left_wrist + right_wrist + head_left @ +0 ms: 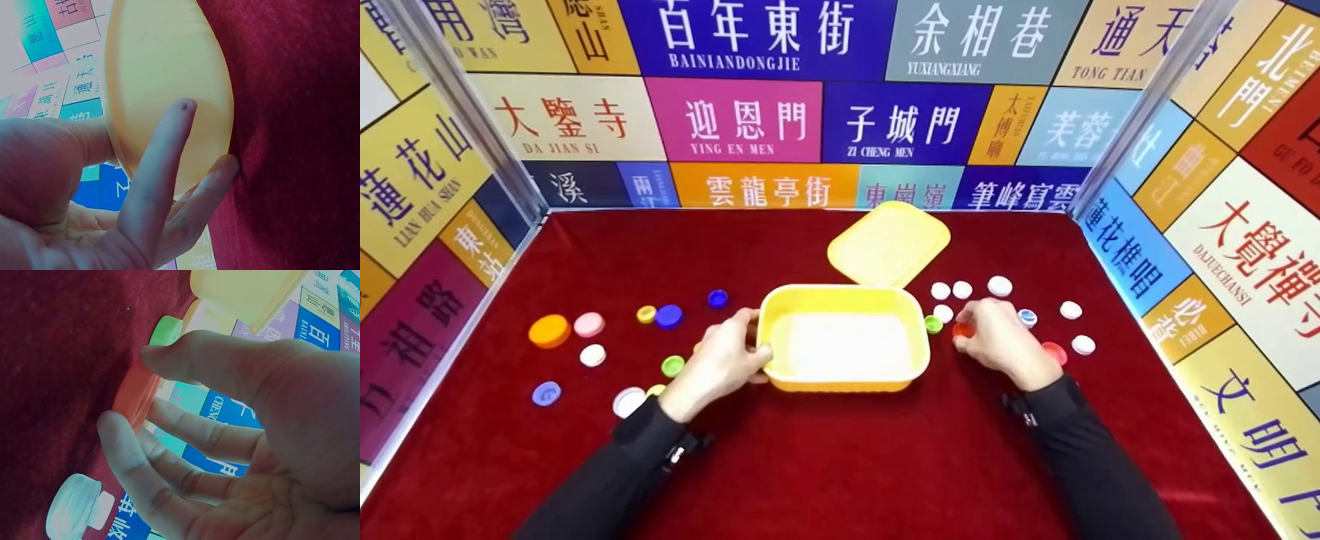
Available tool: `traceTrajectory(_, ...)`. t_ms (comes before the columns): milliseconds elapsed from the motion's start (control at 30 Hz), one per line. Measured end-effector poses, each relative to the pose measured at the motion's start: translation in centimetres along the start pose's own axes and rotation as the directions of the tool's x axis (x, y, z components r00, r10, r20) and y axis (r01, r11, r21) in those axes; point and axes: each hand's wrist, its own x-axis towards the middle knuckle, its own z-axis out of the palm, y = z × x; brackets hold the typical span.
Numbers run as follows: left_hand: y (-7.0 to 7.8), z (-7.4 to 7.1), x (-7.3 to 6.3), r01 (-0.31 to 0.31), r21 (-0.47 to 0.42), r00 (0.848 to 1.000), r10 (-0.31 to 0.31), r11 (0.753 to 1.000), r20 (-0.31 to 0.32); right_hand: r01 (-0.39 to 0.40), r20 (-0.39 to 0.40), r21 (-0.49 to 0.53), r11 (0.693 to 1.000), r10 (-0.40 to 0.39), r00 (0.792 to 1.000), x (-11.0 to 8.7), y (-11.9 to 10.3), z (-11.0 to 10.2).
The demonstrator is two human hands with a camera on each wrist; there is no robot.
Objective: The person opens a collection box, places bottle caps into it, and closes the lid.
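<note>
A yellow plastic box (844,386) with a white inside stands at the middle of the red cloth. My left hand (727,356) holds its left end, thumb over the rim and fingers against the outer wall (169,73). To the right of the box, my right hand (1001,341) pinches a red bottle cap (135,394) between thumb and fingers, low over the cloth. A green cap (933,325) lies between that hand and the box. White caps (943,313) lie just behind it, and another red cap (1054,352) lies partly hidden beside the right wrist.
Behind the box lies its yellow lid (889,244). More caps are scattered at the left, among them an orange cap (549,331), a pink cap (589,324) and a blue cap (668,316). Panels with printed signs (735,120) enclose the back and sides.
</note>
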Motion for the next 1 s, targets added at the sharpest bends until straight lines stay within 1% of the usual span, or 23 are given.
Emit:
traceTrajectory(267, 0.0, 0.0, 0.1, -0.001, 0.009, 1.000, 0.001, 1.000, 0.014, 0.021, -0.069, 0.014, 1.000, -0.020, 0.997, -0.2, -0.8, -0.4)
traceTrajectory(600, 0.1, 0.0, 0.0, -0.007, -0.004, 1.000, 0.007, 1.000, 0.022, 0.054, -0.158, 0.033, 0.998, -0.048, 0.986, -0.5, -2.7, -1.2)
traceTrajectory(700, 0.1, -0.1, 0.0, -0.010, -0.003, 1.000, 0.010, 1.000, 0.023, 0.056, -0.172, 0.076, 0.996, -0.042, 0.984, -0.6, -3.5, -1.6)
traceTrajectory(833, 0.0, -0.1, 0.1, -0.015, 0.009, 1.000, 0.014, 1.000, 0.018, 0.076, -0.171, 0.183, 0.980, -0.044, 0.984, -0.6, -4.8, -1.7)
traceTrajectory(900, -0.1, -0.1, 0.1, -0.017, 0.017, 1.000, 0.017, 1.000, 0.012, 0.110, -0.172, 0.202, 0.973, -0.075, 0.982, -0.4, -5.6, -1.6)
traceTrajectory(1000, -0.1, -0.1, 0.1, -0.022, 0.031, 1.000, 0.022, 0.999, 0.003, 0.189, -0.175, 0.174, 0.967, -0.159, 0.972, 0.3, -7.0, -1.1)
